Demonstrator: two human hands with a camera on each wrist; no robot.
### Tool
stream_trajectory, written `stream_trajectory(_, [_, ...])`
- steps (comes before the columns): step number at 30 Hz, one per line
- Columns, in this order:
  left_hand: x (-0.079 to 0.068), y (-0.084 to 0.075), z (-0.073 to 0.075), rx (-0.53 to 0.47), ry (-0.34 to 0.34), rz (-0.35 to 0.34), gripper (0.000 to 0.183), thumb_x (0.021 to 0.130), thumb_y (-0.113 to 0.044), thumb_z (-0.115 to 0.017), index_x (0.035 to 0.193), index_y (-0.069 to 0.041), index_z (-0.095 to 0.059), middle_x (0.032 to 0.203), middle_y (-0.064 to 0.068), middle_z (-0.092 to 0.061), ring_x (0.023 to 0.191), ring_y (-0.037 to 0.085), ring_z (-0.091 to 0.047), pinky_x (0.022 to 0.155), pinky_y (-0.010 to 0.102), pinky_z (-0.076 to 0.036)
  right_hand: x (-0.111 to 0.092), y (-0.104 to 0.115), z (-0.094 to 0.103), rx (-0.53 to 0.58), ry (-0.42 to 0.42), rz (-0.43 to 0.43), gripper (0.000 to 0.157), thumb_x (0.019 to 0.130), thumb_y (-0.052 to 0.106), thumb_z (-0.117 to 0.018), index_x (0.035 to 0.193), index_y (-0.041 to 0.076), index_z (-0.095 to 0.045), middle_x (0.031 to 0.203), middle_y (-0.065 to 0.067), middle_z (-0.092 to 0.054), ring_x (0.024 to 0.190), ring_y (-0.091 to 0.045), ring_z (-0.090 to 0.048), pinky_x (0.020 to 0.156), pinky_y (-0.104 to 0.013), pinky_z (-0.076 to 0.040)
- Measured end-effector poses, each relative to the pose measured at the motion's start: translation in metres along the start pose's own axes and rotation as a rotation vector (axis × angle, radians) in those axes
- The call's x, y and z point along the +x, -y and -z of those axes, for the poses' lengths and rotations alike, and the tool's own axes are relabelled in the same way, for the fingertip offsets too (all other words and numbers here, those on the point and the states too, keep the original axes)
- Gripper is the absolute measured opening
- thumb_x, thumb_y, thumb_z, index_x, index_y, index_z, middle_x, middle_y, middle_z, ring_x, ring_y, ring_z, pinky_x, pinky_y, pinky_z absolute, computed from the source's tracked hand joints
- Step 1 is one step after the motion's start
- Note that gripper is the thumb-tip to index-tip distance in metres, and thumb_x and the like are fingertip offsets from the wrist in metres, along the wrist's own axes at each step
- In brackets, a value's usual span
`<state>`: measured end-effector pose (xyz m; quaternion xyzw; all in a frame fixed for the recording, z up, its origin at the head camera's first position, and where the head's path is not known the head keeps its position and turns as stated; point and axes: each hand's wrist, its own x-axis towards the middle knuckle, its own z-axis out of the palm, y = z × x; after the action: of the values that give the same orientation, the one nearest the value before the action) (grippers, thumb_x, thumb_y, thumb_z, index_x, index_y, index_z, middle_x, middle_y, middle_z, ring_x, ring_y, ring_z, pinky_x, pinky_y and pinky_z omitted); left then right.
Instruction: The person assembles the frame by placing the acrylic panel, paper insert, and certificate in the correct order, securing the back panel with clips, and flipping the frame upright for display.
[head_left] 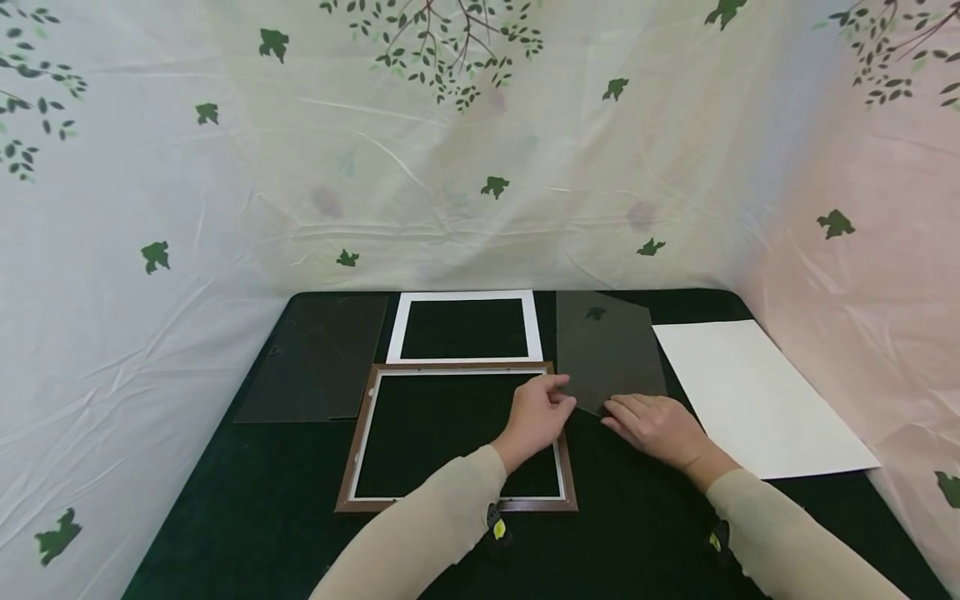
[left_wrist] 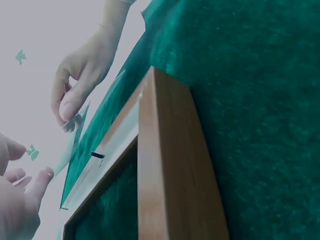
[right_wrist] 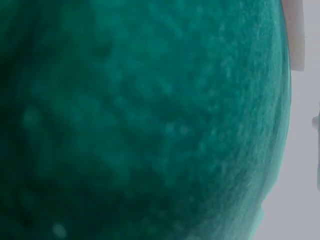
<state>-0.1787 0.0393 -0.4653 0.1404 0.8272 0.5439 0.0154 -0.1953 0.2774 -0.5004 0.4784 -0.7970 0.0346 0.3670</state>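
Note:
A clear, glass-like pane (head_left: 617,354) with a bird reflected in it stands between my two hands, its near edge toward me. My left hand (head_left: 534,417) pinches its near left corner over the right side of a brown wooden picture frame (head_left: 532,505). Farther right, my right hand (head_left: 651,423) grips the near edge, thumb below and fingers above. In the left wrist view, my right hand (left_wrist: 85,75) and left hand (left_wrist: 20,197) meet the thin pane beyond the wooden frame (left_wrist: 170,160). The frame lies flat, with a pale inner lip and a small dark tab.
Behind the frame lies a white mat with a rectangular opening (head_left: 532,333). A dark, shiny sheet (head_left: 315,358) is at the left, and a white board (head_left: 757,400) at the right. Dark green cloth (head_left: 247,492) covers the table; patterned curtains (head_left: 450,242) surround it.

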Motion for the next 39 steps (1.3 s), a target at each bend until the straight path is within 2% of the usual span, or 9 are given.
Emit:
stream_trajectory(3, [0.000,0.000,0.001,-0.120,-0.051,0.066,0.035,0.090,-0.002,-0.065,0.124,0.000,-0.060,0.116,0.013,-0.062,0.089,0.008,-0.064,0.070,0.020,-0.053,0.000,0.001,0.000,0.016,0.007,-0.022,0.039,0.098,0.037,-0.052,0.099,0.004,-0.072,0.091,-0.011,-0.073,0.073,-0.021,-0.070,0.061,-0.037,-0.057])
stream_trajectory(5, [0.001,-0.001,0.002,-0.192,-0.057,0.110,0.038,0.089,0.002,-0.064,0.126,-0.001,-0.058,0.117,0.014,-0.060,0.087,0.009,-0.063,0.070,0.022,-0.054,-0.001,0.002,0.001,0.028,0.035,-0.073,0.042,0.098,0.041,-0.051,0.100,0.004,-0.071,0.093,-0.010,-0.072,0.075,-0.021,-0.070,0.061,-0.036,-0.057])
stream_trajectory(10, [0.002,-0.002,0.007,-0.312,-0.024,0.166,0.046,0.088,0.012,-0.056,0.132,0.001,-0.050,0.113,0.018,-0.054,0.084,0.012,-0.057,0.074,0.025,-0.054,-0.005,0.003,0.005,0.086,0.121,-0.293,0.050,0.091,0.051,-0.058,0.112,0.006,-0.067,0.106,-0.009,-0.067,0.092,-0.023,-0.067,0.071,-0.040,-0.056])
stream_trajectory(16, [-0.001,0.002,0.011,-0.358,0.013,0.182,0.056,0.085,0.017,-0.055,0.137,0.000,-0.046,0.113,0.016,-0.050,0.087,0.015,-0.065,0.076,0.027,-0.055,-0.007,0.002,0.003,0.193,0.249,-0.506,0.063,0.083,0.048,-0.071,0.131,0.010,-0.058,0.130,-0.012,-0.055,0.118,-0.031,-0.051,0.093,-0.052,-0.046])
stream_trajectory(22, [-0.008,0.006,0.022,-0.356,0.026,0.147,0.056,0.087,0.014,-0.058,0.139,-0.004,-0.047,0.119,0.017,-0.048,0.088,0.015,-0.068,0.074,0.026,-0.055,-0.008,0.002,0.002,0.260,0.312,-0.632,0.066,0.084,0.047,-0.070,0.138,0.014,-0.051,0.140,-0.012,-0.046,0.128,-0.034,-0.042,0.098,-0.057,-0.039])
stream_trajectory(26, [-0.013,0.007,0.034,-0.354,0.029,0.112,0.054,0.089,0.011,-0.059,0.138,-0.009,-0.049,0.123,0.018,-0.047,0.091,0.016,-0.068,0.072,0.030,-0.055,-0.005,0.004,0.002,0.280,0.302,-0.643,0.068,0.084,0.047,-0.071,0.140,0.015,-0.049,0.142,-0.012,-0.044,0.129,-0.034,-0.040,0.098,-0.057,-0.039])
stream_trajectory(30, [-0.017,0.005,0.048,-0.377,0.032,0.082,0.055,0.090,0.011,-0.057,0.140,-0.009,-0.046,0.124,0.019,-0.046,0.094,0.018,-0.068,0.079,0.034,-0.056,0.001,0.006,0.003,0.296,0.289,-0.642,0.069,0.084,0.046,-0.071,0.142,0.015,-0.047,0.144,-0.011,-0.042,0.130,-0.034,-0.039,0.099,-0.058,-0.038])
stream_trajectory(34, [-0.023,0.002,0.063,-0.400,0.032,0.070,0.057,0.091,0.011,-0.057,0.142,-0.011,-0.045,0.122,0.013,-0.047,0.095,0.018,-0.068,0.081,0.028,-0.054,0.008,0.006,0.005,0.330,0.284,-0.671,0.072,0.085,0.045,-0.070,0.145,0.016,-0.042,0.147,-0.012,-0.038,0.132,-0.035,-0.036,0.100,-0.059,-0.036])
stream_trajectory(39, [-0.031,-0.001,0.084,-0.393,0.038,0.027,0.058,0.090,0.011,-0.057,0.141,-0.014,-0.046,0.120,0.010,-0.047,0.096,0.018,-0.067,0.082,0.027,-0.054,0.016,0.004,0.012,0.410,0.295,-0.787,0.077,0.087,0.045,-0.068,0.150,0.018,-0.032,0.152,-0.017,-0.029,0.135,-0.043,-0.030,0.098,-0.067,-0.031])
